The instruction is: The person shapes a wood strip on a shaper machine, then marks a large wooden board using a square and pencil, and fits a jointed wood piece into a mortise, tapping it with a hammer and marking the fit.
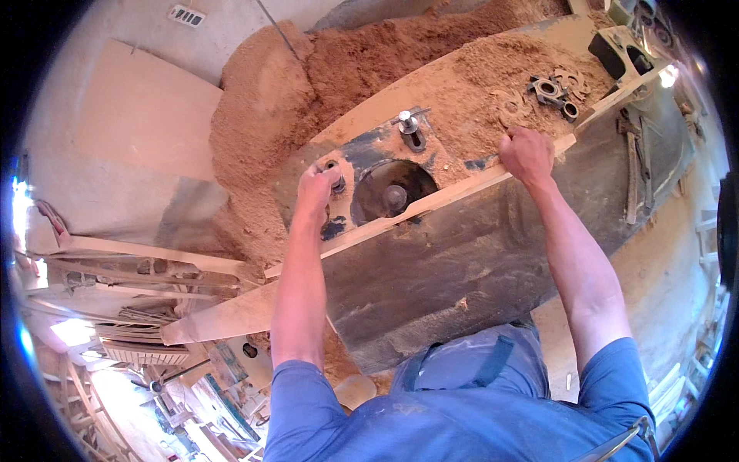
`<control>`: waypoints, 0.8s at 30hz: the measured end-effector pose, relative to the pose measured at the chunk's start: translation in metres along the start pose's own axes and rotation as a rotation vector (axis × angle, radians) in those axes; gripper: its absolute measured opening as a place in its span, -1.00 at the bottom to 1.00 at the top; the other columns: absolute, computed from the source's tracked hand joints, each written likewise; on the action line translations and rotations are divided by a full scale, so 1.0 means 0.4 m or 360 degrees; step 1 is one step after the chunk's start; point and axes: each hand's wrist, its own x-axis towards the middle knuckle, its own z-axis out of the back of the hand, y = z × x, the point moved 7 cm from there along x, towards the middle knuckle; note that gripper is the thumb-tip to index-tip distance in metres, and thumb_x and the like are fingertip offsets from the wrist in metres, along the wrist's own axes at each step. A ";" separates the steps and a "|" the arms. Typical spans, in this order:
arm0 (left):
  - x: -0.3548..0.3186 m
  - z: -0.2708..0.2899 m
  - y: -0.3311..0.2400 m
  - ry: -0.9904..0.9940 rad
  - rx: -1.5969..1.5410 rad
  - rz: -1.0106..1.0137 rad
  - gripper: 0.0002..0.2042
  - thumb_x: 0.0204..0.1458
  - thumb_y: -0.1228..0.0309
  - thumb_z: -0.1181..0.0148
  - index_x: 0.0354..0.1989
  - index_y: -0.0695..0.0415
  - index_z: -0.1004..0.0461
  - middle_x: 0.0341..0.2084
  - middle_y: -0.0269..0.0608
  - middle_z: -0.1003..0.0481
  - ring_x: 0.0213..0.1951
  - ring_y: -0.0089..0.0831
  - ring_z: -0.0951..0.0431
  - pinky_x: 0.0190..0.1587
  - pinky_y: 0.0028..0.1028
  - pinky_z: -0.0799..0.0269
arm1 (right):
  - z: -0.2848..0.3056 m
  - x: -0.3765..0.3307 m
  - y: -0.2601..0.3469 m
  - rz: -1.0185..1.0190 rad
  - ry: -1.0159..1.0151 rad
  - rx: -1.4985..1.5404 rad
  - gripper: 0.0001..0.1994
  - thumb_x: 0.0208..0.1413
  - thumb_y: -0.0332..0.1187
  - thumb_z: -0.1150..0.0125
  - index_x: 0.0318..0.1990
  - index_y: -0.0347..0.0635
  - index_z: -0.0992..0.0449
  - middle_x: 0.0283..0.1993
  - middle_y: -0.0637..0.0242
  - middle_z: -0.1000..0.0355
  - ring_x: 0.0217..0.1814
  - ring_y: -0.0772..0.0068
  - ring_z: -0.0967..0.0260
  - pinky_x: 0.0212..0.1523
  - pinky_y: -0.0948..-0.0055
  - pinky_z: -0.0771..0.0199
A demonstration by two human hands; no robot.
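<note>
A long thin wooden strip [431, 202] lies across a dark metal machine table [462, 262], passing over the round cutter opening [392, 192] with its spindle. My left hand [317, 189] grips the strip's left part, next to a small metal post on the table. Further right, my right hand [526, 154] is closed on the same strip. Both forearms reach up from the lower edge of the view, out of blue sleeves.
Deep sawdust [308, 85] is heaped behind and left of the table. A metal knob [409, 125] stands behind the opening. Cutter parts [554, 92] lie in the sawdust at the far right. A second wooden strip [223, 312] and stacked wood [131, 269] sit lower left.
</note>
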 end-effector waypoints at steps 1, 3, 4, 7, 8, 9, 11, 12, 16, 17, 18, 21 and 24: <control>0.004 0.003 -0.030 -0.0088 0.0597 -0.0300 -0.52 0.06 0.34 -0.24 0.16 0.27 -0.45 0.24 0.18 -0.37 0.32 -0.11 -0.31 0.36 -0.28 -0.17 | -0.002 0.001 -0.002 0.0017 -0.0009 0.0005 -0.72 0.02 -0.22 -0.03 -0.43 -0.16 -0.62 -0.40 -0.02 -0.56 -0.29 -0.13 -0.54 -0.16 -0.02 -0.50; -0.018 -0.016 -0.086 -0.0265 0.1808 -0.0899 -0.57 0.02 0.38 -0.25 0.11 0.19 -0.51 0.30 0.18 -0.30 0.37 -0.02 -0.25 0.39 -0.26 -0.15 | -0.007 0.000 0.004 0.0010 0.0038 -0.0005 -0.72 0.03 -0.21 -0.03 -0.41 -0.15 -0.64 -0.37 -0.01 -0.57 -0.25 -0.09 -0.55 -0.12 0.01 -0.50; -0.024 -0.025 -0.089 -0.0200 0.1889 -0.0996 -0.59 0.00 0.41 -0.24 0.09 0.16 -0.53 0.33 0.16 -0.25 0.39 0.02 -0.19 0.41 -0.23 -0.12 | -0.007 0.003 0.002 -0.0012 0.0089 -0.0029 -0.72 0.03 -0.21 -0.03 -0.39 -0.13 -0.65 -0.34 0.01 -0.59 -0.22 -0.05 -0.56 -0.09 0.05 -0.49; -0.079 -0.059 -0.125 -0.0066 0.1970 -0.1183 -0.61 -0.05 0.47 -0.21 0.03 0.10 -0.60 0.41 0.11 -0.14 0.46 0.10 -0.03 0.46 -0.16 -0.03 | -0.001 0.001 -0.002 -0.0044 0.0135 -0.0021 -0.71 0.04 -0.20 -0.03 -0.37 -0.12 -0.66 -0.31 0.02 -0.60 -0.19 -0.02 -0.58 -0.05 0.09 -0.49; -0.096 -0.043 -0.121 -0.0083 0.1898 -0.1160 -0.62 -0.05 0.48 -0.20 0.01 0.10 -0.62 0.42 0.10 -0.11 0.47 0.08 0.00 0.47 -0.16 0.01 | 0.002 0.001 0.004 -0.0040 0.0133 0.0003 -0.71 0.05 -0.19 -0.03 -0.37 -0.13 -0.66 -0.31 0.02 -0.60 -0.20 -0.02 -0.58 -0.05 0.10 -0.50; -0.107 -0.033 -0.113 -0.0090 0.1818 -0.1140 -0.62 -0.06 0.49 -0.20 0.00 0.10 -0.64 0.43 0.08 -0.09 0.49 0.07 0.04 0.49 -0.15 0.04 | 0.003 0.000 0.003 -0.0051 0.0133 0.0005 -0.71 0.05 -0.19 -0.03 -0.38 -0.13 -0.66 -0.31 0.01 -0.60 -0.20 -0.02 -0.58 -0.05 0.10 -0.50; -0.131 0.035 -0.082 -0.0213 0.2180 -0.1230 -0.61 -0.06 0.47 -0.22 0.02 0.13 -0.62 0.45 0.07 -0.06 0.49 0.05 0.06 0.48 -0.16 0.01 | 0.004 -0.002 0.014 -0.0053 0.0139 0.0019 -0.70 0.06 -0.19 -0.03 -0.39 -0.15 -0.66 -0.31 0.01 -0.60 -0.20 -0.03 -0.57 -0.04 0.10 -0.50; -0.132 0.064 -0.078 -0.0309 0.2333 -0.1183 -0.61 -0.07 0.46 -0.23 0.02 0.15 -0.61 0.43 0.07 -0.09 0.47 0.04 0.01 0.46 -0.18 -0.02 | 0.003 -0.001 0.009 -0.0068 0.0156 0.0001 -0.69 0.06 -0.19 -0.03 -0.40 -0.16 -0.66 -0.32 0.00 -0.60 -0.20 -0.04 -0.57 -0.05 0.10 -0.50; -0.102 0.169 -0.051 -0.0564 0.2053 -0.0645 -0.60 -0.07 0.38 -0.27 -0.01 0.25 -0.61 0.23 0.13 -0.36 0.30 0.04 -0.31 0.37 -0.28 -0.20 | -0.003 0.005 -0.004 -0.0064 0.0141 -0.0016 -0.68 0.07 -0.17 -0.04 -0.43 -0.18 -0.65 -0.35 -0.01 -0.59 -0.24 -0.04 -0.57 -0.06 0.09 -0.50; -0.064 0.193 0.000 -0.0463 0.1383 -0.0475 -0.59 -0.07 0.37 -0.27 -0.01 0.27 -0.61 0.14 0.14 -0.44 0.23 0.06 -0.39 0.34 -0.29 -0.24 | -0.004 0.005 0.004 -0.0032 0.0113 -0.0001 -0.68 0.07 -0.17 -0.05 -0.44 -0.18 -0.65 -0.36 0.00 -0.59 -0.26 -0.05 -0.57 -0.07 0.08 -0.51; -0.037 0.182 0.024 -0.0338 0.0710 -0.0316 -0.58 -0.07 0.36 -0.27 -0.01 0.29 -0.61 0.05 0.16 -0.52 0.15 0.08 -0.47 0.31 -0.31 -0.28 | -0.007 0.005 0.001 -0.0022 0.0082 -0.0004 -0.69 0.06 -0.18 -0.06 -0.45 -0.18 -0.65 -0.38 0.00 -0.58 -0.27 -0.05 -0.57 -0.09 0.07 -0.50; -0.016 0.063 0.017 -0.0372 0.0565 -0.0251 -0.62 -0.07 0.36 -0.25 -0.05 0.23 -0.63 -0.21 0.15 -0.62 -0.01 0.10 -0.56 0.23 -0.35 -0.35 | -0.006 0.000 -0.001 0.0001 0.0014 -0.0025 -0.71 0.03 -0.19 -0.09 -0.47 -0.17 -0.64 -0.42 0.01 -0.57 -0.30 -0.06 -0.56 -0.12 0.05 -0.50; 0.001 0.011 -0.017 -0.0442 0.1002 -0.0437 -0.69 -0.07 0.39 -0.23 -0.12 0.20 -0.65 -0.02 0.14 -0.54 0.15 0.11 -0.44 0.32 -0.26 -0.23 | -0.004 0.001 0.010 0.0019 0.0022 -0.0033 -0.73 0.01 -0.20 -0.10 -0.48 -0.16 -0.64 -0.44 0.01 -0.56 -0.31 -0.05 -0.56 -0.15 0.04 -0.49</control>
